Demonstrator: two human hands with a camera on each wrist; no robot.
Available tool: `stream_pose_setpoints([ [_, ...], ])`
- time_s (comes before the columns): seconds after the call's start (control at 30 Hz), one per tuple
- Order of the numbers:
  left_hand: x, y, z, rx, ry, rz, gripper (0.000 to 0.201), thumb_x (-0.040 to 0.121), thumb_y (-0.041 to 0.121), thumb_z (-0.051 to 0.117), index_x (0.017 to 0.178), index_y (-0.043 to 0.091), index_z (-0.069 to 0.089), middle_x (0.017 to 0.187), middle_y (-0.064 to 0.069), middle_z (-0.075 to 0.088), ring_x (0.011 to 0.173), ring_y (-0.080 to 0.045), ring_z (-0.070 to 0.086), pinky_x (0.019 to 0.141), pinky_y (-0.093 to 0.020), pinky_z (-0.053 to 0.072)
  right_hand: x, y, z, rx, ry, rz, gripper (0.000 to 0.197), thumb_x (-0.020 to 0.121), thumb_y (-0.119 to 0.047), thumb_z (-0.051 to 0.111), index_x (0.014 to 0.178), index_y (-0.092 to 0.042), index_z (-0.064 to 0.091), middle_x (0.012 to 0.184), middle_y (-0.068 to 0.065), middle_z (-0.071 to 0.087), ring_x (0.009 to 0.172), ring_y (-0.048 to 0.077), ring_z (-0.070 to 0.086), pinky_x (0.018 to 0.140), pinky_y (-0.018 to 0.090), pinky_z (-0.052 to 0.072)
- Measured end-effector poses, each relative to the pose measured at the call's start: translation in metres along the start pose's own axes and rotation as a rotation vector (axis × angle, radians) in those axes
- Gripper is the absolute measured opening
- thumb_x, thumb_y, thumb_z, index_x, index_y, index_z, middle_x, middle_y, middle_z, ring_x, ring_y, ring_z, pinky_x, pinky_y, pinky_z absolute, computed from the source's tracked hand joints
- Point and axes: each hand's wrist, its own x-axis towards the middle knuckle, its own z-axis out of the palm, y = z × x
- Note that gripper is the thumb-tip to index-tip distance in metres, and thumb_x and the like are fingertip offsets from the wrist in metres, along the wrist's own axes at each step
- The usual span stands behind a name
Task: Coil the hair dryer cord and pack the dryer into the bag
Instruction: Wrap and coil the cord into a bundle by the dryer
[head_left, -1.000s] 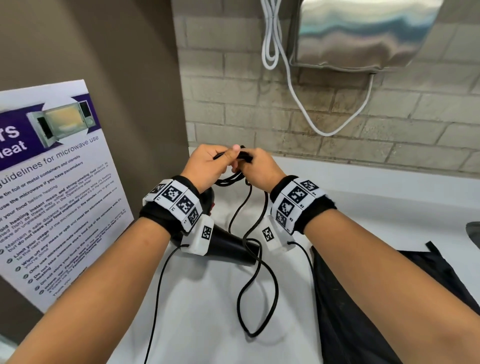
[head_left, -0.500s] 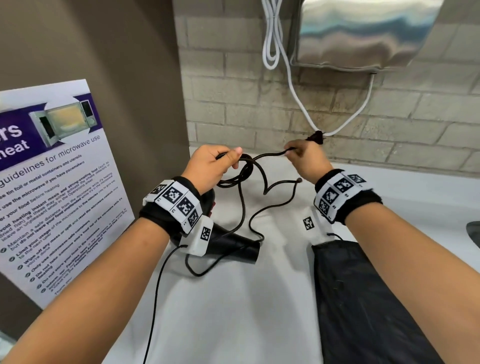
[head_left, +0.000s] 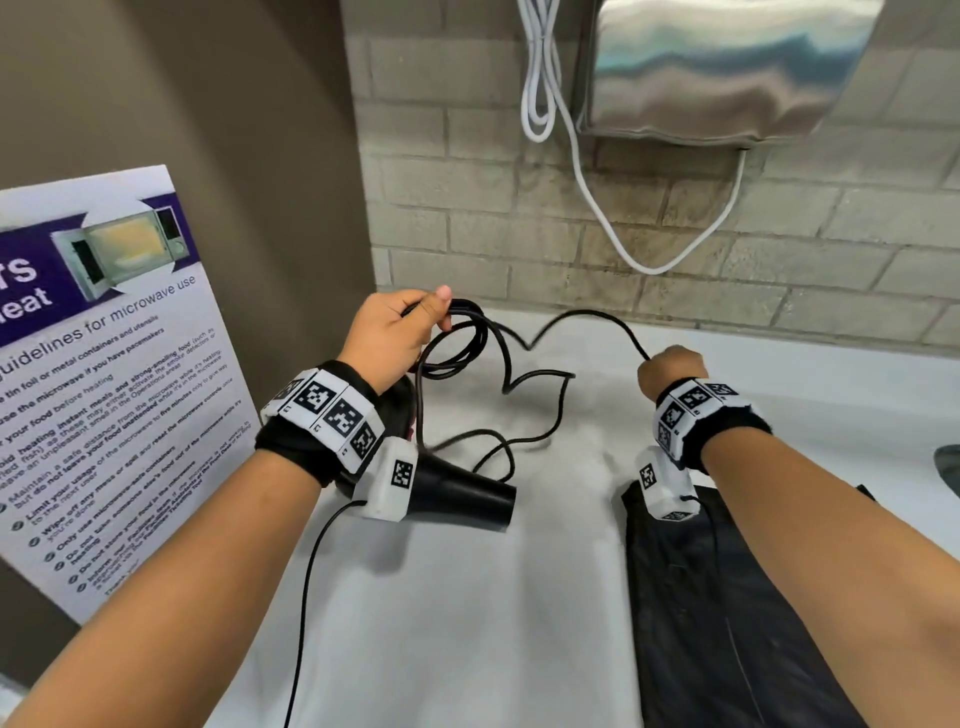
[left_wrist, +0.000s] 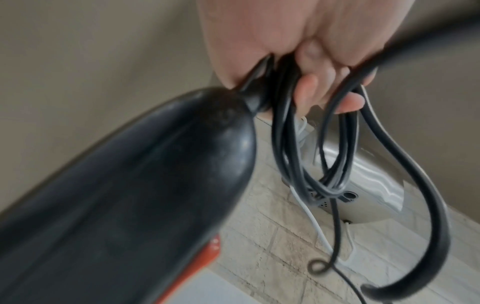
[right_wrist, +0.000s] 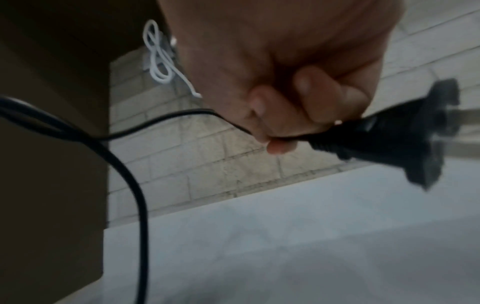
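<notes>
The black hair dryer (head_left: 457, 493) hangs below my left wrist, its nozzle pointing right over the white counter (head_left: 467, 623); its handle (left_wrist: 130, 195) fills the left wrist view. My left hand (head_left: 395, 338) grips several loops of the black cord (head_left: 452, 343) (left_wrist: 298, 144). The slack cord (head_left: 540, 395) snakes right to my right hand (head_left: 670, 371), which holds the cord just behind the plug (right_wrist: 384, 139), fingers curled round it. The black bag (head_left: 727, 597) lies flat under my right forearm.
A steel hand dryer (head_left: 717, 67) with a white cable (head_left: 597, 208) hangs on the brick wall behind. A microwave guidelines poster (head_left: 104, 389) leans at the left against a brown wall. A dark sink edge (head_left: 948, 467) shows at the far right.
My right hand has pulled away from the left, first up and right, then down and further right, drawing the cord's plug end out. The left hand stays, holding the loops.
</notes>
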Motion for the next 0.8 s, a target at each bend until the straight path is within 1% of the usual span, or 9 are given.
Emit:
stream_pose_setpoints([
  [0.07, 0.002, -0.003, -0.004, -0.048, 0.03, -0.022, 0.044, 0.094, 0.032, 0.052, 0.051, 0.025, 0.061, 0.035, 0.01, 0.03, 0.035, -0.005, 0.023, 0.038, -0.016, 0.023, 0.004, 0.008, 0.005, 0.017, -0.093, 0.047, 0.028, 0.096, -0.012, 0.04, 0.098, 0.009, 0.058, 0.101, 0.02, 0.064, 0.088, 0.033, 0.063, 0.069, 0.035, 0.047],
  [0.13, 0.003, -0.004, -0.005, -0.046, 0.041, -0.023, 0.044, 0.093, 0.034, 0.052, 0.051, 0.027, 0.062, 0.036, 0.011, 0.032, 0.036, -0.005, 0.025, 0.038, -0.016, 0.025, 0.004, 0.007, 0.012, 0.213, -0.192, 0.024, 0.03, 0.096, -0.013, 0.041, 0.114, 0.008, 0.054, 0.087, 0.016, 0.059, 0.062, 0.025, 0.056, 0.051, 0.028, 0.042],
  [0.23, 0.003, -0.004, -0.001, -0.057, 0.022, -0.027, 0.042, 0.092, 0.038, 0.052, 0.053, 0.027, 0.062, 0.037, 0.012, 0.031, 0.037, -0.006, 0.024, 0.04, -0.017, 0.025, -0.003, -0.01, 0.022, 0.463, -0.301, -0.169, 0.043, 0.097, -0.008, 0.036, 0.14, -0.014, 0.03, 0.098, 0.018, 0.052, 0.061, 0.024, 0.05, 0.044, 0.024, 0.039],
  [0.33, 0.003, -0.002, 0.007, -0.053, 0.012, -0.034, 0.042, 0.093, 0.035, 0.051, 0.053, 0.025, 0.06, 0.038, 0.011, 0.031, 0.037, -0.005, 0.025, 0.04, -0.017, 0.025, -0.014, -0.038, 0.023, 0.492, -0.263, -0.461, 0.043, 0.096, -0.005, 0.038, 0.138, -0.016, 0.038, 0.104, 0.021, 0.055, 0.06, 0.009, 0.054, 0.045, 0.012, 0.04],
  [0.43, 0.003, -0.002, 0.011, -0.03, 0.008, -0.029, 0.043, 0.093, 0.036, 0.051, 0.052, 0.027, 0.06, 0.038, 0.012, 0.032, 0.037, -0.004, 0.026, 0.041, -0.017, 0.026, -0.036, -0.065, 0.018, 0.387, -0.252, -0.761, 0.042, 0.095, 0.0, 0.039, 0.133, -0.015, 0.047, 0.111, 0.004, 0.053, 0.082, -0.005, 0.052, 0.07, -0.004, 0.035],
  [0.53, 0.004, -0.001, 0.011, -0.016, -0.008, -0.024, 0.042, 0.094, 0.033, 0.051, 0.053, 0.026, 0.059, 0.038, 0.012, 0.032, 0.037, -0.003, 0.025, 0.041, -0.017, 0.026, -0.048, -0.082, 0.021, 0.289, -0.286, -0.998, 0.049, 0.09, 0.007, 0.043, 0.135, -0.013, 0.045, 0.133, 0.005, 0.052, 0.123, 0.011, 0.045, 0.106, 0.018, 0.031],
  [0.63, 0.004, -0.001, 0.011, -0.016, -0.017, -0.029, 0.044, 0.094, 0.034, 0.05, 0.052, 0.027, 0.061, 0.038, 0.012, 0.032, 0.036, -0.004, 0.025, 0.04, -0.017, 0.026, -0.057, -0.089, 0.019, 0.307, -0.42, -1.034, 0.049, 0.089, 0.011, 0.041, 0.133, -0.009, 0.044, 0.134, 0.009, 0.052, 0.126, 0.014, 0.046, 0.11, 0.03, 0.033],
  [0.73, 0.003, -0.001, 0.01, -0.029, -0.008, -0.034, 0.045, 0.094, 0.032, 0.05, 0.051, 0.026, 0.061, 0.037, 0.012, 0.033, 0.036, -0.004, 0.027, 0.043, -0.018, 0.027, -0.066, -0.088, 0.016, 0.442, -0.628, -0.945, 0.06, 0.086, 0.018, 0.038, 0.133, -0.02, 0.042, 0.133, -0.004, 0.05, 0.082, -0.006, 0.059, 0.07, 0.016, 0.053],
  [0.8, 0.002, 0.001, 0.011, -0.037, -0.004, -0.036, 0.047, 0.095, 0.029, 0.05, 0.049, 0.027, 0.06, 0.036, 0.012, 0.036, 0.035, -0.003, 0.031, 0.044, -0.017, 0.03, -0.07, -0.087, 0.019, 0.563, -0.762, -0.852, 0.072, 0.081, 0.023, 0.036, 0.122, -0.035, 0.047, 0.131, -0.011, 0.05, 0.062, 0.003, 0.057, 0.047, 0.016, 0.045],
])
